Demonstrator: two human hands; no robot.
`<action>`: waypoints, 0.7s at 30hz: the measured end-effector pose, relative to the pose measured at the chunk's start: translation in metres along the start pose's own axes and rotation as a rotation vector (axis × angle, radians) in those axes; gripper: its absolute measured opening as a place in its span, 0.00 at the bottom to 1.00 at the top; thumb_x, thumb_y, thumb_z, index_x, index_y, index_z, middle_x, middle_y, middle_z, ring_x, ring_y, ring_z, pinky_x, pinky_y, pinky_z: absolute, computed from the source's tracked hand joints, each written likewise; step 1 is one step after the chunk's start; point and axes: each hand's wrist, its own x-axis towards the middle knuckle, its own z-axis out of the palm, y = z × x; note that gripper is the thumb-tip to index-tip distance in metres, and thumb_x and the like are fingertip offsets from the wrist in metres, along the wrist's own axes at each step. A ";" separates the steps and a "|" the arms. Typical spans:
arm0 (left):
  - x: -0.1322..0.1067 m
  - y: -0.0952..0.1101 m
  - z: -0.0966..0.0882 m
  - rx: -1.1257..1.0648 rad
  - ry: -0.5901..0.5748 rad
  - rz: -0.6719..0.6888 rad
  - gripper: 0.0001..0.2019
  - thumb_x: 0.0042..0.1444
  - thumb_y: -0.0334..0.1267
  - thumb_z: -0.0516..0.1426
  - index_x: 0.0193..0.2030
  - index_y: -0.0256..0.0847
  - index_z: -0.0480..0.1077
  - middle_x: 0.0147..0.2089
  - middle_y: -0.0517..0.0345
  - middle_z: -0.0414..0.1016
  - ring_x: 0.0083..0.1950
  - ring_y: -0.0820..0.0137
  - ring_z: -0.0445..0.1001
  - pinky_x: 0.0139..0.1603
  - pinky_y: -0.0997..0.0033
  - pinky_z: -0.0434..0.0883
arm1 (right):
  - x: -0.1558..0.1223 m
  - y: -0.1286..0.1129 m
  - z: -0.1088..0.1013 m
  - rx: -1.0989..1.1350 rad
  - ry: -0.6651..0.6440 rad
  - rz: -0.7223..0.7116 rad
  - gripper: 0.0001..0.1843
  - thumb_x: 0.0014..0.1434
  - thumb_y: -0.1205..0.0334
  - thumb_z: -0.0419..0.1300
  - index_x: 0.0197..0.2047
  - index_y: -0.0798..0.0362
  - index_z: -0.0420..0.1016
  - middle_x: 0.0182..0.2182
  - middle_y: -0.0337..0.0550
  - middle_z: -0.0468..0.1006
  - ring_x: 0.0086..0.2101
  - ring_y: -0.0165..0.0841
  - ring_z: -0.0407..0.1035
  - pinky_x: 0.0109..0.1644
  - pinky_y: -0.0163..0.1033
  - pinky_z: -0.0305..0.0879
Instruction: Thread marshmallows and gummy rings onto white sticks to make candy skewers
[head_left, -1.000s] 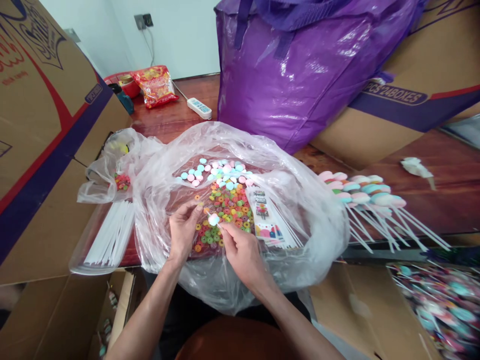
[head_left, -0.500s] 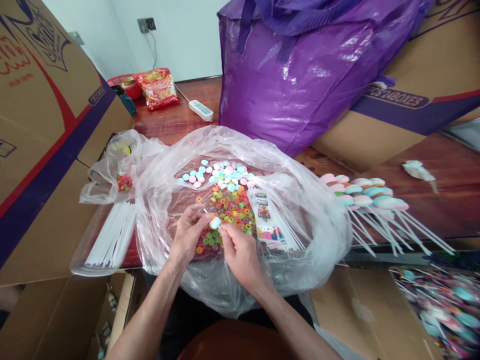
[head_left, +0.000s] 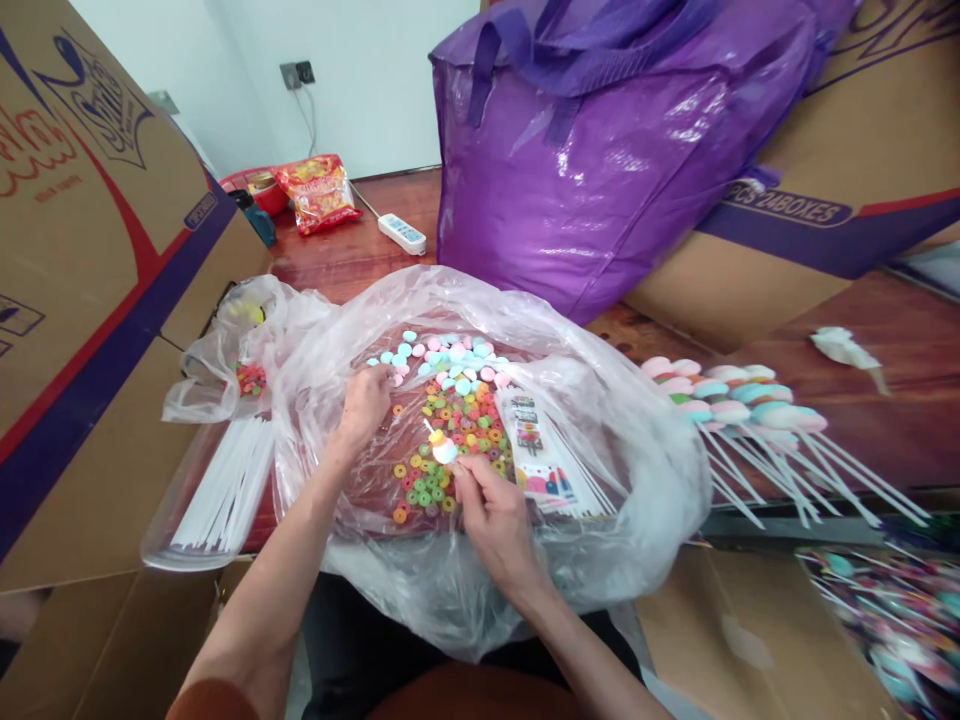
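Note:
My right hand [head_left: 496, 515] is closed in a pinch on a candy stick, with a white and pale blue candy [head_left: 444, 450] and a yellow-orange ring threaded near its tip. Its white stick end points up and left. My left hand [head_left: 366, 402] is at the left edge of the pastel pink and blue candies [head_left: 457, 352], its fingers bent together; what is between them is hidden. Below the pastel candies lie fruit-coloured ring candies [head_left: 469, 425]. All these loose candies lie inside an opened clear plastic bag [head_left: 660, 450].
White sticks in a clear sleeve [head_left: 225, 485] lie left; a printed packet of sticks [head_left: 536, 445] lies right of the rings. Finished candy sticks [head_left: 739, 395] are piled at the right. A purple bag [head_left: 600, 170] and cardboard boxes [head_left: 82, 330] stand around the table.
My left hand has left the candy stick and moved up and left to the pastel candies. My right hand still holds the stick, slightly lower and further right. The view has shifted slightly.

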 end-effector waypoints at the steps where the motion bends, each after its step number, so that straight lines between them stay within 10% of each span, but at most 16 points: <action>1: 0.001 -0.003 0.002 0.053 -0.024 0.006 0.09 0.56 0.29 0.54 0.39 0.39 0.75 0.40 0.51 0.78 0.42 0.64 0.74 0.47 0.67 0.68 | 0.000 0.000 0.001 0.000 -0.005 0.000 0.13 0.70 0.61 0.50 0.38 0.53 0.74 0.29 0.40 0.77 0.28 0.30 0.70 0.32 0.32 0.62; 10: -0.014 -0.009 0.006 -0.037 0.046 0.057 0.04 0.58 0.34 0.56 0.38 0.43 0.71 0.34 0.56 0.76 0.35 0.66 0.73 0.39 0.69 0.66 | 0.001 -0.002 0.000 -0.016 -0.019 -0.042 0.13 0.70 0.64 0.50 0.39 0.52 0.74 0.29 0.40 0.79 0.27 0.30 0.71 0.33 0.33 0.64; 14: 0.007 -0.003 0.001 -0.207 0.106 -0.009 0.13 0.55 0.34 0.57 0.48 0.42 0.73 0.37 0.55 0.79 0.38 0.64 0.75 0.42 0.68 0.68 | 0.000 -0.001 0.001 -0.019 -0.029 -0.052 0.12 0.69 0.63 0.51 0.38 0.52 0.74 0.30 0.40 0.79 0.27 0.30 0.71 0.34 0.33 0.65; 21: 0.046 0.000 0.008 -0.179 -0.018 0.018 0.09 0.49 0.27 0.57 0.32 0.39 0.78 0.33 0.53 0.79 0.38 0.62 0.75 0.45 0.66 0.69 | 0.000 -0.002 0.001 -0.018 -0.025 -0.063 0.11 0.70 0.64 0.51 0.39 0.53 0.74 0.29 0.39 0.78 0.28 0.30 0.72 0.34 0.32 0.65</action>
